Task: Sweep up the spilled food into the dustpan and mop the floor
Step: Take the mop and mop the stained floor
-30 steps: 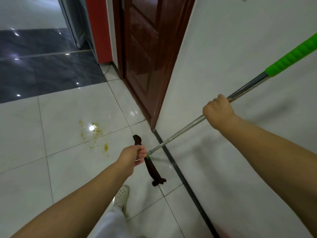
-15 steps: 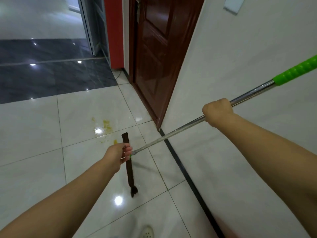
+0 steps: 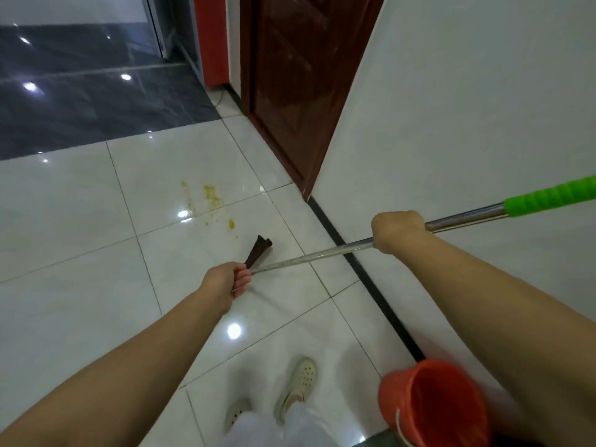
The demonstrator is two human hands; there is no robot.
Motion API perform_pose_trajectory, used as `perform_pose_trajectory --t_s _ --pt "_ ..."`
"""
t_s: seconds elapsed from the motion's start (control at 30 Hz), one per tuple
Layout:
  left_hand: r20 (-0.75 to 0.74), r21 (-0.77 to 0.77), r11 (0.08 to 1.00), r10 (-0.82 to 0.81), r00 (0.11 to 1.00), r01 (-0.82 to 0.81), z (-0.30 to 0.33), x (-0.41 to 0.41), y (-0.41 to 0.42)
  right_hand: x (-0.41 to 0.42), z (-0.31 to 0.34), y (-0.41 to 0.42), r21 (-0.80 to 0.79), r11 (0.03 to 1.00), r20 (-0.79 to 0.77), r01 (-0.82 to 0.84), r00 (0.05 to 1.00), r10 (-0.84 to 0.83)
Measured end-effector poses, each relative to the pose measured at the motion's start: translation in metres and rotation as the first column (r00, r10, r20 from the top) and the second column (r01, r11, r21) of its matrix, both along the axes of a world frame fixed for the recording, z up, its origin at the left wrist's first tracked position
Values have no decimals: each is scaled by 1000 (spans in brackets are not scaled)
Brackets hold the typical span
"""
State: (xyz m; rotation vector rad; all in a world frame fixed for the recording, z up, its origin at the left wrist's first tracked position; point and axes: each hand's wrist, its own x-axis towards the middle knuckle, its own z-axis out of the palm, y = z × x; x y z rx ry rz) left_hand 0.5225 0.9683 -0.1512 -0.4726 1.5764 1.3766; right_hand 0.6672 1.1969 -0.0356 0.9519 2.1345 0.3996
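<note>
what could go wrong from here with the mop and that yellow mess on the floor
1. The mop head may smear the yellow spill across the glossy tiles rather than lift it.
2. The orange bucket stands close by the feet; a step back might tip it.
3. Wet tiles could be slippery.

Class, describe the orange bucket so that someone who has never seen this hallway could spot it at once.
Start at the white wall on the right and follow its black baseboard strip toward the bottom of the picture. Where the strip ends stands the orange bucket, beside the person's pale shoes and partly under the right forearm. It is the only round, open-topped orange thing on the white tiles.
</note>
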Motion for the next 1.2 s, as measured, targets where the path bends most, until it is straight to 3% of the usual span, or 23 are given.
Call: perform_pose_trajectory --t_s 0.33,0.53,0.7,0.83,0.9,1.0,1.1,1.2 --pt "98 -48 996 -76 992 81 -14 95 -43 69 -65 -84 -206 968 65 141 989 -130" --pt "105 -60 995 -79 991 85 -26 165 -59 128 -90 -112 -269 955 30 127 992 -124" --pt "118 -33 985 -165 979 170 -38 249 -53 204 -111 -146 -446 876 61 180 983 -171" --pt "143 -22 971 -231 962 237 -51 316 -47 259 -121 -178 -503 839 -2 206 971 -240" --pt "153 -43 975 -211 966 220 -61 342 -51 278 -125 -193 -575 761 -8 301 928 -373" --pt "177 -39 982 -178 968 188 -70 365 -60 292 -130 -209 -736 488 59 469 763 -643" --pt "186 -15 988 -149 971 154 -70 368 -67 289 -130 -224 -842 236 105 484 578 -809" --pt "153 22 995 -101 983 98 -67 361 -70 278 -127 -234 -875 130 86 465 416 -905"
